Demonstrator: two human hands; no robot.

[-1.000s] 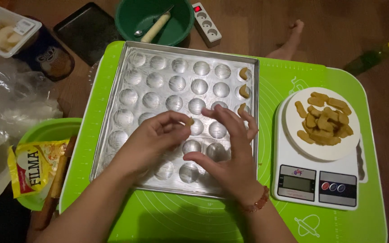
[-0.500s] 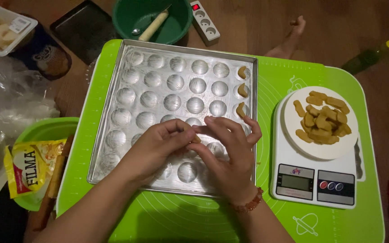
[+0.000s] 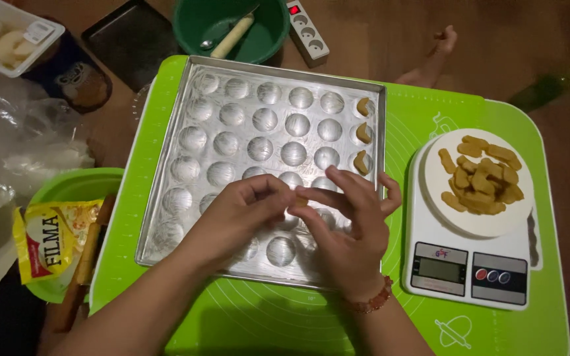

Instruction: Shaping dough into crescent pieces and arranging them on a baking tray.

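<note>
**Head view: dough piece pinched between both hands over the mould tray**

Head camera looks down on the left hand point(image 3: 245, 211) and right hand point(image 3: 348, 224), which meet fingertip to fingertip above the lower middle of the metal mould tray point(image 3: 166, 165). Between them sits a small piece of dough point(image 3: 300, 200), tan in colour and mostly hidden; both grips are closed on it, the left from its left side, the right from its right. How its long axis runs I cannot tell, since only a sliver shows.

The relation that matters is with the filled cups. Three dough-filled hollows point(image 3: 363, 135) stand in a column along the tray's far right edge, up and to the right of the pinched piece. The next bare hollow in that column lies just beyond the right hand's fingertips, so the right hand is the nearer of the two; the left would have to cross over.

A white kitchen scale point(image 3: 470, 270) stands right of the tray on the green mat point(image 3: 423, 112), well apart from the hands, carrying a heap of dough sticks point(image 3: 483, 178). A green bowl point(image 3: 192, 26) stands beyond the tray's far edge.
</note>
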